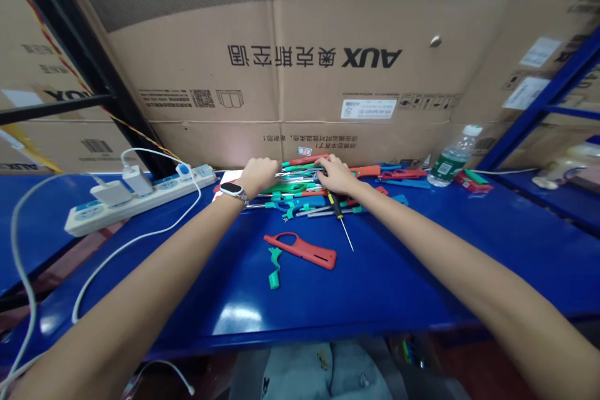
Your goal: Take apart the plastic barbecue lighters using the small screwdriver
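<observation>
My left hand [260, 176] is curled over the left end of a pile of lighter parts, its fingertips mostly hidden behind the back of the hand. My right hand [334, 175] bends over the middle of that pile. A screwdriver [335, 205] with a yellow-and-black handle sticks out from under the right palm, its thin shaft pointing towards me. Between the hands are thin metal rods and a green lighter casing [293, 188]. Closer to me lie a red lighter casing [307, 251] with a trigger loop and a small green plastic part [274, 269].
A white power strip [140, 200] with chargers and looping cables occupies the left. A water bottle [454, 159] and a small red box [473, 181] stand at the right. A large carton [300, 94] walls off the back of the blue table [384, 287].
</observation>
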`<state>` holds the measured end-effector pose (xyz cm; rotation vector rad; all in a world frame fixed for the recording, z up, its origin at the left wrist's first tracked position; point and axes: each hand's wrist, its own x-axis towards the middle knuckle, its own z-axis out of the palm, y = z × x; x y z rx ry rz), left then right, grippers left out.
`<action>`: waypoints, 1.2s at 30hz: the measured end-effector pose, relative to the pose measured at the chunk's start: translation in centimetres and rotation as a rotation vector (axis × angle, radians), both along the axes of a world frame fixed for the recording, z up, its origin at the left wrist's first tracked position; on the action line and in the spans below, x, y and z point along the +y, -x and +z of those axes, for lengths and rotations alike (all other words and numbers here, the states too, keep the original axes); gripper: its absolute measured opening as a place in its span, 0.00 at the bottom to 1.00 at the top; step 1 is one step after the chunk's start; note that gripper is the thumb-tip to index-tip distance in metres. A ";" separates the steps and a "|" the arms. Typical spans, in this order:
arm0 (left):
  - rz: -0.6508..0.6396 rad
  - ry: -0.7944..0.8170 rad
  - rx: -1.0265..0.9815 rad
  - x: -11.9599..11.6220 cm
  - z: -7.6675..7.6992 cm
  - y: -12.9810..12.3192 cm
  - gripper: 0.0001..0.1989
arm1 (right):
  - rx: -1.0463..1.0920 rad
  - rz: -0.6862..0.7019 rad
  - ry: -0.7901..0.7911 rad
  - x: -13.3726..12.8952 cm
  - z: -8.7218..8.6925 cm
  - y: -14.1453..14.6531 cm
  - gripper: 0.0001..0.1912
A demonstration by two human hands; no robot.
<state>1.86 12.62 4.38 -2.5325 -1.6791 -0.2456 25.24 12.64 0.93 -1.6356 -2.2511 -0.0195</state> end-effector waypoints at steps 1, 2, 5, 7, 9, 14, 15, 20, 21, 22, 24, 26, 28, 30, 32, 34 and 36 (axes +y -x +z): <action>0.012 -0.017 0.021 -0.3 -0.2 0.1 0.15 | 0.040 0.000 0.005 0.0 -0.1 -0.1 0.20; 0.025 -0.046 0.038 -0.7 -0.2 0.3 0.15 | 0.077 -0.002 -0.004 -0.1 -0.1 -0.2 0.20; 0.019 -0.182 -0.046 -2.7 0.4 0.5 0.15 | 0.197 0.025 -0.087 -1.3 0.1 0.0 0.20; -0.035 -0.266 -0.271 -4.4 1.2 0.2 0.14 | 0.296 0.125 -0.114 -3.1 0.5 0.6 0.19; -0.148 -0.290 -0.574 -6.1 2.1 -0.5 0.15 | 0.377 0.307 -0.103 -5.6 0.9 1.7 0.18; -0.228 -0.145 -1.342 -9.3 2.9 -2.3 0.16 | 0.576 0.500 0.045 -10.9 1.0 4.7 0.24; -0.227 -0.083 -1.449 -9.6 2.7 -2.5 0.16 | 0.627 0.511 0.097 -11.5 0.9 5.0 0.21; -0.200 0.167 -1.761 -9.8 -0.1 -2.0 0.13 | 0.736 0.481 0.281 -11.9 0.0 5.1 0.12; -0.181 0.200 -1.782 -9.6 -0.7 -1.7 0.12 | 0.731 0.464 0.285 -11.8 -0.2 4.8 0.12; -0.161 0.224 -1.771 -9.5 -1.3 -1.4 0.12 | 0.720 0.448 0.276 -11.7 -0.3 4.5 0.12; -0.129 0.202 -1.632 -9.2 -2.2 -0.5 0.12 | 0.673 0.429 0.232 -11.6 -0.4 3.7 0.12; -0.107 0.096 -1.398 -9.2 -2.7 0.5 0.12 | 0.593 0.431 0.198 -12.0 -0.5 3.0 0.12; -0.137 0.048 -1.162 -9.7 -3.0 1.5 0.10 | 0.481 0.434 0.212 -12.8 -0.5 2.4 0.12; -0.253 0.117 -0.943 -10.6 -3.2 2.1 0.11 | 0.350 0.430 0.223 -13.9 -0.6 2.1 0.14; -0.382 0.178 -0.733 -11.4 -3.5 2.3 0.15 | 0.217 0.405 0.188 -14.9 -0.6 2.0 0.17; -0.461 0.198 -0.567 -11.8 -3.8 2.1 0.20 | 0.111 0.371 0.151 -15.6 -0.5 2.0 0.24; -0.486 0.206 -0.455 -11.9 -4.0 1.8 0.20 | 0.043 0.354 0.156 -15.9 -0.2 2.0 0.28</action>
